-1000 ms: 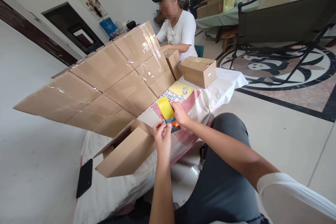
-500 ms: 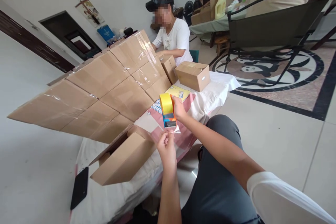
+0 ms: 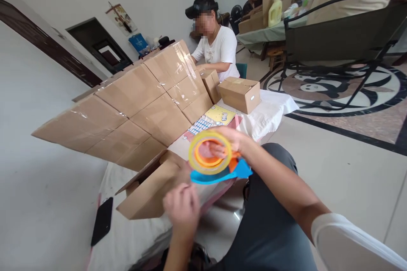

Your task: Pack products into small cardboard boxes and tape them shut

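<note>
Tape dispenser (image 3: 211, 159), gripped in my right hand (image 3: 230, 142) above the desk (image 3: 273, 108) edge, while my left hand (image 3: 182, 209), curled and blurred, pinches I cannot tell what; open carton (image 3: 152, 188) beside it remains, I judge, unsealed, stacked cartons (image 3: 133, 110) already taped.

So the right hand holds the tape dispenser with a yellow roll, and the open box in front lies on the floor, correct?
Not quite. The right hand does hold the tape dispenser with its yellow roll, but the open box lies on the table with the white cloth, not on the floor. The head view shows this.
</note>
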Available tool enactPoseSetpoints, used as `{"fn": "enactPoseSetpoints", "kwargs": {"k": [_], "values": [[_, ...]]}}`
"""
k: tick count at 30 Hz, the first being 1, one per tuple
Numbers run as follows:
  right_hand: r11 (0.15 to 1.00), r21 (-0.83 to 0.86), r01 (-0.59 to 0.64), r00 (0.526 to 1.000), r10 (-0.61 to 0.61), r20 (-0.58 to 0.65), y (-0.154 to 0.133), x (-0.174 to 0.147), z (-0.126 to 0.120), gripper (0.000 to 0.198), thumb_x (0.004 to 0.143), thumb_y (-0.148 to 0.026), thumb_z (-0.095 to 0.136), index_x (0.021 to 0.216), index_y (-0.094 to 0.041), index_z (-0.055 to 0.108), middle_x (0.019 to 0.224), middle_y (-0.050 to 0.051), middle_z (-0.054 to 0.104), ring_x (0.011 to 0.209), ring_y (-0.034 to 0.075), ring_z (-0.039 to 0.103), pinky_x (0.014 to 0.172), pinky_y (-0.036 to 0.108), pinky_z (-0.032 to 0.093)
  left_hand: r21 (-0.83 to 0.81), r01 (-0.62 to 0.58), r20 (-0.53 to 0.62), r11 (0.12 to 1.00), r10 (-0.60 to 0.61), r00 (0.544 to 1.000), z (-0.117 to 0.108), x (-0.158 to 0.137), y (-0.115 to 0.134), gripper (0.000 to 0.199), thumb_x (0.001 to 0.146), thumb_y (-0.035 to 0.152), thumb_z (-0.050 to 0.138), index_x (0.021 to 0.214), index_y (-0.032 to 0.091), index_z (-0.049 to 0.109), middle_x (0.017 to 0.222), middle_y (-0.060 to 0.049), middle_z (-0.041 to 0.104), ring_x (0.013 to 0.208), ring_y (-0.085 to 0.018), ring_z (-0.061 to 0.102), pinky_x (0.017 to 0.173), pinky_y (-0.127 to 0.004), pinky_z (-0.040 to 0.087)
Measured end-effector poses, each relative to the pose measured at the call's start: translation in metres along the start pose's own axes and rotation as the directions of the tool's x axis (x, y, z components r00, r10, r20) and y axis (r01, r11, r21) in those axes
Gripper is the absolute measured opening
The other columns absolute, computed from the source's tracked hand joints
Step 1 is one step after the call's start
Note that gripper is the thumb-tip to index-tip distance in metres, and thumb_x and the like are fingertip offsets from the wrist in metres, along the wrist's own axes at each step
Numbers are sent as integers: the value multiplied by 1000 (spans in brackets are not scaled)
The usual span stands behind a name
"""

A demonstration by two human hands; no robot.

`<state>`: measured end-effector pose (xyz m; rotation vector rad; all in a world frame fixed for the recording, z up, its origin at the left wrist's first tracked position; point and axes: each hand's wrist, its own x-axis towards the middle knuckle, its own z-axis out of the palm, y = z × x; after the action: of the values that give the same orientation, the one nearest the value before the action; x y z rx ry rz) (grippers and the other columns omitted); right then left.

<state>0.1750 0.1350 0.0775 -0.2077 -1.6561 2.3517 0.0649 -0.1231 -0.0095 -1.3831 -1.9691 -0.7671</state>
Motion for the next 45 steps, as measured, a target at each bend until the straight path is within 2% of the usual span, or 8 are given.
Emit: {"fn": "enactPoseSetpoints", "kwargs": {"k": [4,7,18,21,26,34,39,45], "values": [[992,120,35,980,-10,-198,-13,-5,-38,42,95,-53,38,68,-24,51,42,1,45,43,20,49,47,32,46,-218,436,-9,873,-448,894,-34,10,-39,21,91,38,61,80,22,70,91,-6,71,88,-21,66,82,-36,49],[990,43,134,836,-90,-542,16,33,-47,47,90,-68,47,72,-25,50,52,2,51,52,22,54,53,35,50,-411,620,125,669,-632,765,-41,32,-41,25,89,45,63,85,22,71,78,-2,73,75,-18,66,75,-33,52],[834,-473,-282,639,-204,-741,90,105,-40,33,88,-52,56,80,-21,57,73,5,59,75,23,58,69,34,47,-748,611,312,260,-675,669,-37,58,-59,46,83,42,74,121,23,55,68,4,69,52,-9,58,55,-24,51],[710,-696,-108,649,-480,-590,75,89,-15,32,86,-52,64,88,-21,60,81,3,60,82,22,57,77,34,46,-770,582,297,261,-661,689,-43,53,-56,40,86,40,70,119,26,53,72,4,69,54,-9,59,54,-22,50],[737,-604,304,925,-381,1,67,50,79,37,92,-57,61,84,-22,70,81,3,64,78,19,59,71,32,45,-756,559,298,340,-581,757,-40,35,-55,35,90,40,66,120,29,52,74,5,71,60,-11,62,56,-23,50],[592,-624,510,831,-527,178,70,37,129,13,94,-25,67,82,-22,68,72,-1,54,68,14,49,62,30,37,-628,551,140,549,-617,774,-36,18,-52,35,90,42,67,118,28,52,69,6,71,62,-13,66,60,-26,48],[506,-648,569,763,-620,185,50,28,112,10,96,-22,64,86,-25,66,80,1,57,77,18,52,72,35,41,-22,544,-220,839,-535,815,-52,31,-94,46,87,40,67,128,23,55,125,-12,71,114,-29,65,95,-45,49],[568,-638,520,850,-422,317,27,29,120,12,99,-29,60,88,-25,62,92,3,54,92,21,55,86,39,44,160,427,217,890,-454,864,-52,33,-125,30,102,32,40,119,28,63,124,-4,74,123,-26,64,118,-59,22]]}}
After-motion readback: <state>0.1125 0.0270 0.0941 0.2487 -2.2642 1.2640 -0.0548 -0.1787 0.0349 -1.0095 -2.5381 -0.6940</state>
